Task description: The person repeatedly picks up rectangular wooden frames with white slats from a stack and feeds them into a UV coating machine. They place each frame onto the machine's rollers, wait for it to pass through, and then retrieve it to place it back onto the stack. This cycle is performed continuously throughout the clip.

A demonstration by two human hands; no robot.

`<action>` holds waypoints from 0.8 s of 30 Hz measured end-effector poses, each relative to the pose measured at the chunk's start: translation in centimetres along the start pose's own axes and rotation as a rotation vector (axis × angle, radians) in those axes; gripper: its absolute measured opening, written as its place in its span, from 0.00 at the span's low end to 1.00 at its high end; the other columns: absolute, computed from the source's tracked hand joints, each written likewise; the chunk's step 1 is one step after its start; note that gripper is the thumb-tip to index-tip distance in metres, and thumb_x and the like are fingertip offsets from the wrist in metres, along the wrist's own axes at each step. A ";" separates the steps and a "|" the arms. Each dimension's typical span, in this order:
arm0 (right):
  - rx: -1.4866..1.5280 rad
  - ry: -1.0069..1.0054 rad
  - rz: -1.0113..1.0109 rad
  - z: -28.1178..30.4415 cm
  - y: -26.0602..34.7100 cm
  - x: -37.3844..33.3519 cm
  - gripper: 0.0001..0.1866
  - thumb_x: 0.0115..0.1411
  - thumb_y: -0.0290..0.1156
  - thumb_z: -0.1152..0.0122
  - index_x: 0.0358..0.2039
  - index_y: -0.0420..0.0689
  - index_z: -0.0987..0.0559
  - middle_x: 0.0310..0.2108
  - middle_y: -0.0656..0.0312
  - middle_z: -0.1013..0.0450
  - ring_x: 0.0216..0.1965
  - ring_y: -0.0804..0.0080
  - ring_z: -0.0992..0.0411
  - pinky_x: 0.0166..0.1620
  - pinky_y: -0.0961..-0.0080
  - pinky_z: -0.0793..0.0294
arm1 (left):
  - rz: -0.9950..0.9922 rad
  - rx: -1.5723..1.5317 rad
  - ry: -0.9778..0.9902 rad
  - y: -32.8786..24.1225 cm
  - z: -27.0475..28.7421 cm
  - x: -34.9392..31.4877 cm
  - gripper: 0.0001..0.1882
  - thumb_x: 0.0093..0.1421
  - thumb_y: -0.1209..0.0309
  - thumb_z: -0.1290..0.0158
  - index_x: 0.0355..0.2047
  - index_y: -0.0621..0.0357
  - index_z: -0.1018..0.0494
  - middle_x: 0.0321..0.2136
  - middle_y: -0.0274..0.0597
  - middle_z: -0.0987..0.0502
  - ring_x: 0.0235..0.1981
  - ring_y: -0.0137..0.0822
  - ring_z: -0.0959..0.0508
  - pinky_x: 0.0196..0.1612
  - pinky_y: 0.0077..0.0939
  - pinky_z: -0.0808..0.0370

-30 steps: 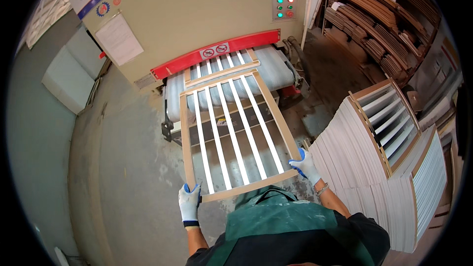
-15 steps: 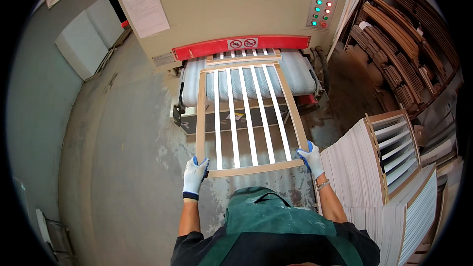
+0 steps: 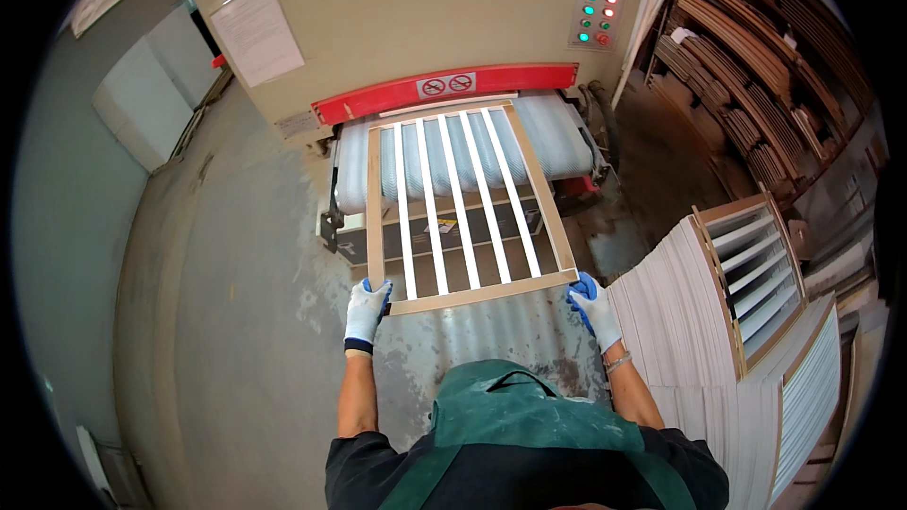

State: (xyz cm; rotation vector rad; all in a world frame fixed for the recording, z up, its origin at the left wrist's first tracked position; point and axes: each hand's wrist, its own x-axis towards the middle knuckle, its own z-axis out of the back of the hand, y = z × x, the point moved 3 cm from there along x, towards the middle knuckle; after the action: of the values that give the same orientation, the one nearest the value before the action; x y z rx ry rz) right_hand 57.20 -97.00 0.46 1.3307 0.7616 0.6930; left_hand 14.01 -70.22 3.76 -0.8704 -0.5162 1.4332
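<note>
A slatted wooden frame (image 3: 557, 227) with tan rails and several white slats lies with its far end on the belt (image 3: 354, 165) of a large beige machine (image 3: 425, 14). Its near end juts out toward me. At the near left corner, my left hand (image 3: 367, 310), in a white and blue glove, is closed on the frame. My right hand (image 3: 595, 312), gloved alike, is beside the near right corner with thumb and fingers apart; whether it still touches the wood is hard to see. Another frame's edge (image 3: 453, 104) shows under the machine's red bar (image 3: 378, 97).
To my right stands a tall stack of pale frames (image 3: 671, 312), with a slatted frame (image 3: 756, 274) against it. Racks of brown strips (image 3: 746, 66) line the far right. Lit buttons (image 3: 597, 9) sit on the machine's front. White panels (image 3: 151, 94) lean on the left wall.
The slatted frame has moved farther onto the belt, up to the red bar. The frame ahead has gone deeper into the machine. My right hand's grip on the corner has loosened.
</note>
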 end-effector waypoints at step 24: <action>-1.313 -1.994 -0.531 43.2 12.2 -51.2 0.34 0.64 0.49 0.38 0.66 0.48 0.30 0.59 0.58 0.26 0.60 0.54 0.31 0.64 0.52 0.37 | -0.612 -0.045 0.156 -14.2 -9.3 4.1 0.18 0.69 0.63 0.42 0.50 0.66 0.23 0.36 0.39 0.19 0.35 0.31 0.21 0.41 0.25 0.23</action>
State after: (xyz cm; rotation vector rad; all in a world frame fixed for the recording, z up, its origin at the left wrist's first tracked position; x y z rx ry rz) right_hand 62.20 -161.91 20.40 0.0654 -0.9078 -0.6598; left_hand 30.57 -66.94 8.23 -0.7635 -0.6310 0.7931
